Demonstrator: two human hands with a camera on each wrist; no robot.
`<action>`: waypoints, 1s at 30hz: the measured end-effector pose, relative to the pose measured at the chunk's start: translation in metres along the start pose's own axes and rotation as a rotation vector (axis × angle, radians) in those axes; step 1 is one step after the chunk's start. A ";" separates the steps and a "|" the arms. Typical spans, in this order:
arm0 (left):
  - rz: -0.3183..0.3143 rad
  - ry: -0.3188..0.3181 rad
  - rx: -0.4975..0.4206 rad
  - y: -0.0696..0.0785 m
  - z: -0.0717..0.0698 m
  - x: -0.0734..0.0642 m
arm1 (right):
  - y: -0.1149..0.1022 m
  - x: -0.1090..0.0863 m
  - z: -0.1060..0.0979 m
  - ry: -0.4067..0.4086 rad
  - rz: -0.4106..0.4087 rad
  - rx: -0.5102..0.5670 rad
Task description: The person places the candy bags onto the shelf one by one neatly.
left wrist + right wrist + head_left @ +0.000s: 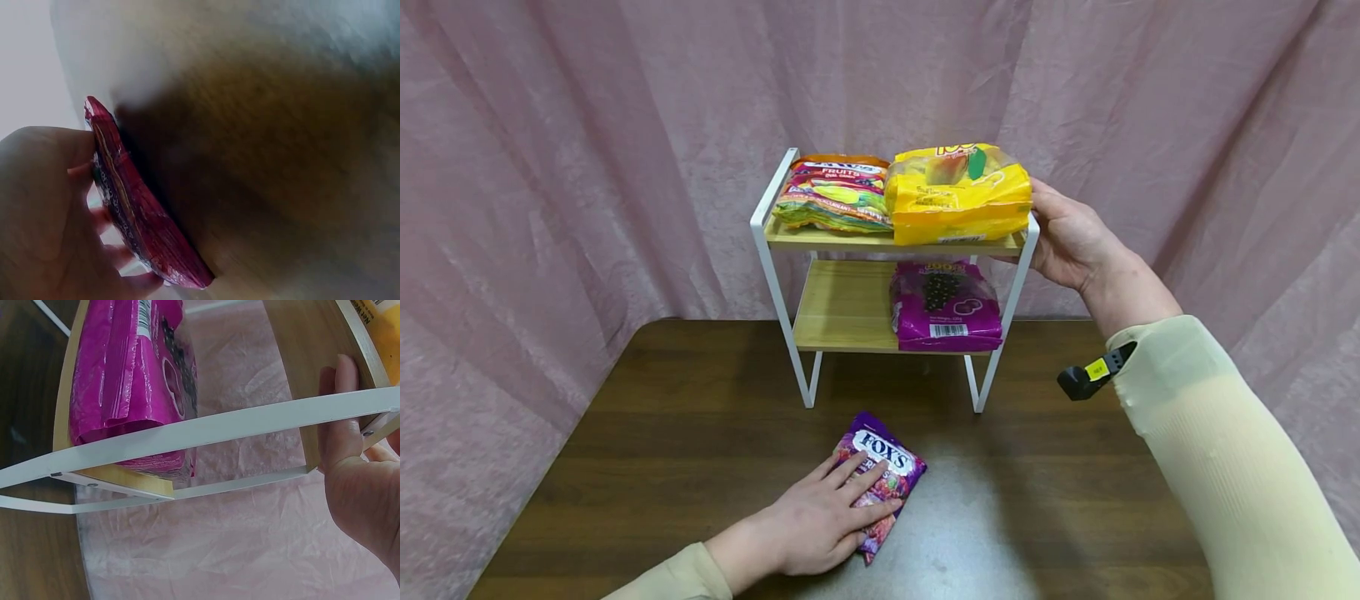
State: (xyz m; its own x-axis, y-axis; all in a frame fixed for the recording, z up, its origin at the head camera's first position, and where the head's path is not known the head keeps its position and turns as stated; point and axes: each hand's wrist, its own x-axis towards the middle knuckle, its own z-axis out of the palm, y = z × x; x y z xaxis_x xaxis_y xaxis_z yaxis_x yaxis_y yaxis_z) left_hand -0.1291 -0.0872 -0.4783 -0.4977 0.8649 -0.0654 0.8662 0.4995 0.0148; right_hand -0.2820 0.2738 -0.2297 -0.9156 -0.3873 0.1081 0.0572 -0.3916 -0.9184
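My left hand (820, 521) lies with fingers spread on a purple Fox's candy bag (891, 454) on the table. In the left wrist view, the bag's red-purple edge (147, 215) shows beside the fingers. My right hand (1071, 237) grips the right end of the top board of a white-framed two-tier shelf (782, 312). Some of its fingers (345, 378) lie under that board; the rest are partly hidden. A yellow candy bag (958, 200) sits right beside this hand on the top tier.
A red and green fruit candy bag (835, 196) lies at the left of the top tier. On the lower tier, a magenta candy bag (951, 321) stands at the right. The shelf stands at the back of a brown wooden table (677, 433), before a pink curtain (647, 167).
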 end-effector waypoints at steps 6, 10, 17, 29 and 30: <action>-0.030 -0.022 0.000 0.005 -0.001 0.001 | 0.000 0.001 0.000 -0.012 -0.006 0.013; -0.065 -0.020 0.000 0.009 -0.002 0.003 | -0.002 0.000 0.000 -0.013 0.005 0.016; -0.172 -0.044 -0.064 0.018 -0.003 0.007 | -0.003 -0.001 0.002 -0.018 0.014 0.021; -0.302 0.002 0.061 0.029 0.000 0.016 | -0.002 0.000 0.001 0.005 0.006 0.004; -0.308 0.007 0.074 0.030 0.001 0.017 | -0.002 0.000 0.001 0.003 0.006 0.006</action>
State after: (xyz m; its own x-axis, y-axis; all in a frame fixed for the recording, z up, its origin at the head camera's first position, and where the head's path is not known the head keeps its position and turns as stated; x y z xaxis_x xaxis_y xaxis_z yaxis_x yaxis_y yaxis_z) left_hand -0.1115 -0.0578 -0.4795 -0.7374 0.6737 -0.0489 0.6753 0.7335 -0.0777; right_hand -0.2812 0.2736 -0.2278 -0.9164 -0.3872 0.1012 0.0651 -0.3939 -0.9169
